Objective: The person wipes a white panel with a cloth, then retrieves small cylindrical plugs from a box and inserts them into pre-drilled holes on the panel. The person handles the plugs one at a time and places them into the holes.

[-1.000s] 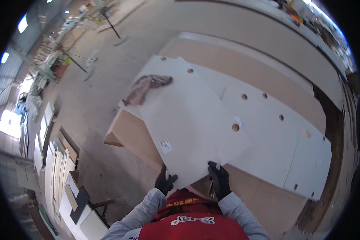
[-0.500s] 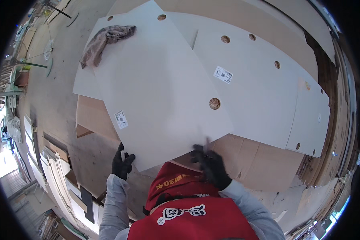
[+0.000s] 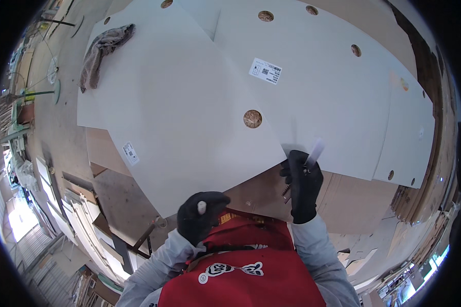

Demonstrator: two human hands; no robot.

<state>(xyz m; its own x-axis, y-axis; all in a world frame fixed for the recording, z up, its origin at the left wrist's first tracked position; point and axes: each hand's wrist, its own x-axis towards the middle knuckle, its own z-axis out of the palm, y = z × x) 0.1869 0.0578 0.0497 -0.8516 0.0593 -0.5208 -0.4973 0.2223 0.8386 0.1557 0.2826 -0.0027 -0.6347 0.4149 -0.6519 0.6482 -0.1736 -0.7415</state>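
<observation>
The white panel (image 3: 184, 117) lies flat right in front of me, topmost on the stack, its long axis running from the near corner by my chest up and away to the far left, so it sits skewed across the boards beneath rather than square with them. Its near edge slants from low on my left up toward my right hand (image 3: 303, 187), and a round drilled hole (image 3: 252, 118) shows near that edge. My right hand, in a black glove, is at the panel's near right corner, fingers curled closed around a thin pale strip (image 3: 315, 152) that pokes up and away over the board; it is blurred, so I can't say what it is. My left hand (image 3: 202, 215), gloved black as well, is bunched into a loose fist just below the near corner of the panel; whether it touches the edge or holds anything I can't tell. A small sticker (image 3: 130, 152) sits on the panel's left edge, and a crumpled grey rag (image 3: 100, 53) rests on its far left corner. Under it, a second white panel (image 3: 338, 97) stretches off to the right, carrying its own label (image 3: 265, 70) and several round holes. Brown boards (image 3: 353, 194) show beneath both. Off to my left, the dusty floor (image 3: 51, 138) holds stacked offcuts (image 3: 71, 215).
</observation>
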